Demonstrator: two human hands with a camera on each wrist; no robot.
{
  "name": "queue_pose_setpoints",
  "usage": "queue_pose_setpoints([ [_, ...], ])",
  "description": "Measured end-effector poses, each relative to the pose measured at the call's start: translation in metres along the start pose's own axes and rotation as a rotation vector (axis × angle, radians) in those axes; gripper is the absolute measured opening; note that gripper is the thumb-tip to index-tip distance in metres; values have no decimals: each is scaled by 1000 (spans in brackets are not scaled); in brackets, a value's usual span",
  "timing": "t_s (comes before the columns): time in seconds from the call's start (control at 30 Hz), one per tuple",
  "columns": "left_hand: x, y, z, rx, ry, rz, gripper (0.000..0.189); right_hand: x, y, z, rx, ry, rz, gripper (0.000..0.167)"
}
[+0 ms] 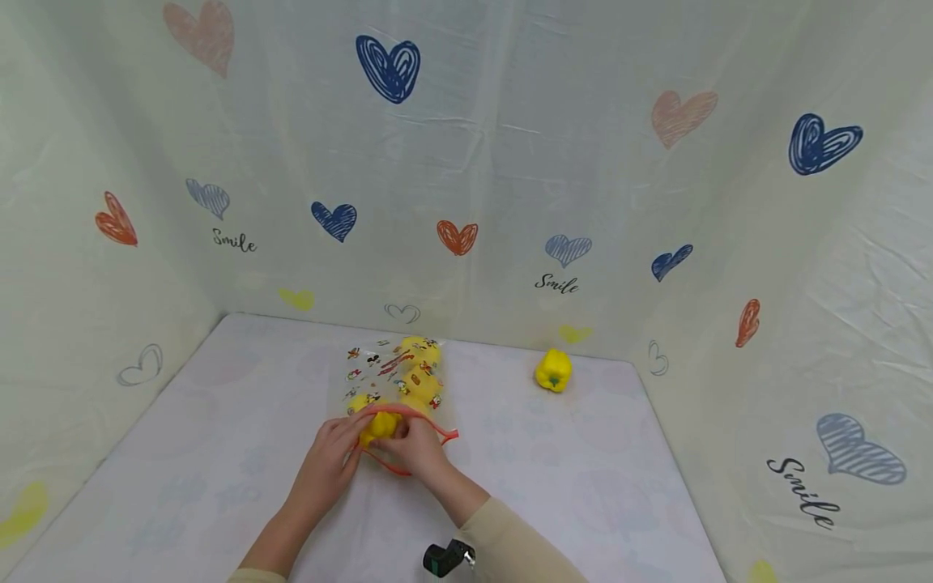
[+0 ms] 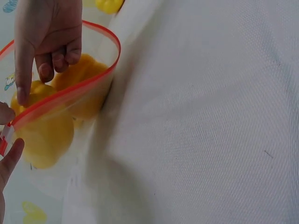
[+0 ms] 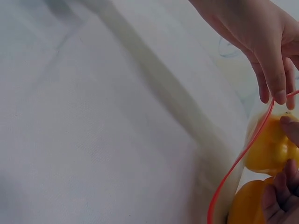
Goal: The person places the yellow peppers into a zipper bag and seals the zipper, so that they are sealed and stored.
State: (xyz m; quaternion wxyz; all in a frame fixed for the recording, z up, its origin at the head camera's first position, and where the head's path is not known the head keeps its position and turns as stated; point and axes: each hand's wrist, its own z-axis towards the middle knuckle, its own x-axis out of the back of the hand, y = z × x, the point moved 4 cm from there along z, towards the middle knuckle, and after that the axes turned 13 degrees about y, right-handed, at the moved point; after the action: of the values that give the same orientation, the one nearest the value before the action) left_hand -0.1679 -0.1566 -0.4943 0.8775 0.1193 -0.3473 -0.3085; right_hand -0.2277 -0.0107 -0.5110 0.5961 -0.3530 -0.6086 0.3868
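A clear zip bag with cartoon prints and a red zip edge lies on the table, its mouth spread toward me. Several yellow bell peppers are inside. My left hand pinches the rim at the left, thumb and fingers on either side in the right wrist view. My right hand reaches into the mouth at a yellow bell pepper just inside. Its thumb touches that pepper; the other fingers curl loosely beside it, around nothing. Part of the right hand is cut off in the right wrist view.
Another yellow bell pepper stands outside the bag, toward the table's back right. White cloth covers the table. A curtain printed with hearts surrounds the back and sides. A small black device shows by the right sleeve.
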Motion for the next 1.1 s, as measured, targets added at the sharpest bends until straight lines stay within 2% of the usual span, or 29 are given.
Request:
queue_pose_setpoints([
  [0.13,-1,1,-1,-19,5,-5,60,-1,1,2,-25,5,-18,44],
  [0.3,-2,1,-2,-27,5,-11,60,-3,0,6,15,4,-32,42],
  [0.5,-2,2,-1,-27,11,-9,59,-5,-1,8,62,-16,16,36],
  [0.87,-3,3,-1,-41,19,-15,57,-8,-2,9,60,-4,5,55],
  [1.1,-3,1,0,-35,11,4,58,-6,-4,5,58,-47,33,42],
])
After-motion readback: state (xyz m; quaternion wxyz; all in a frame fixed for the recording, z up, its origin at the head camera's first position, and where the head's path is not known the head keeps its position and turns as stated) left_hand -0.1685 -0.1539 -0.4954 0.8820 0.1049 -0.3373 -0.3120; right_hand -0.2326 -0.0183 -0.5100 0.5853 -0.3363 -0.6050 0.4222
